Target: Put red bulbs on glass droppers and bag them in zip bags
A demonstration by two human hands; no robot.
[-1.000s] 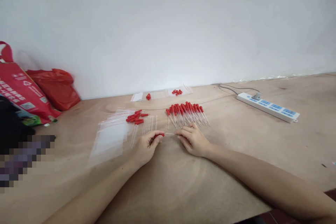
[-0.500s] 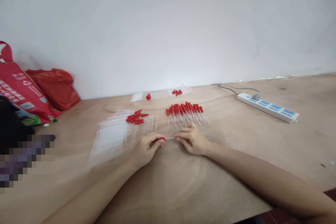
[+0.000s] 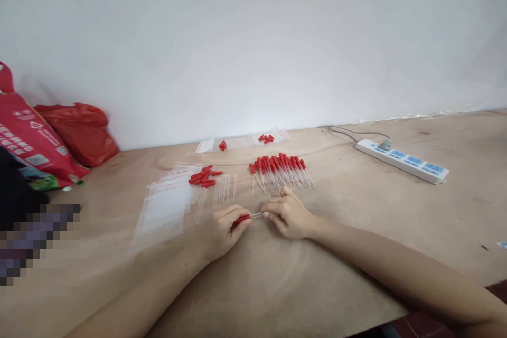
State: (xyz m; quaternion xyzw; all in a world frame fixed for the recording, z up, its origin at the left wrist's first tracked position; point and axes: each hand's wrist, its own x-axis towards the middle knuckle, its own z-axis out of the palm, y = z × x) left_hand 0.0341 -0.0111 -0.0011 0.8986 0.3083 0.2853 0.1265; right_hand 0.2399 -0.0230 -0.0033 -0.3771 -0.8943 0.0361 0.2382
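Between thumb and fingers, my left hand [image 3: 228, 227] pinches a red rubber bulb [image 3: 241, 219]. A thin clear dropper tube [image 3: 256, 215] runs from the bulb's mouth to my right hand [image 3: 285, 215], which is closed on its other end. Just beyond my right hand lies a row of droppers with red bulbs [image 3: 279, 163], their clear tips toward me. Loose red bulbs [image 3: 203, 176] are heaped past my left hand, with several bare clear tubes [image 3: 225, 189] beside them. My fingers hide the ends of the held pieces.
Clear zip bags [image 3: 164, 214] lie flat at the left. Near the wall are another bag [image 3: 206, 146] and more red bulbs [image 3: 266, 138]. A white power strip [image 3: 402, 161] with a grey cord sits at the right. Red bags [image 3: 77, 132] stand at the far left.
Both hands have dipped slightly toward me. More of the red bulb shows in my left hand, and the bulb and tube now tilt a little.
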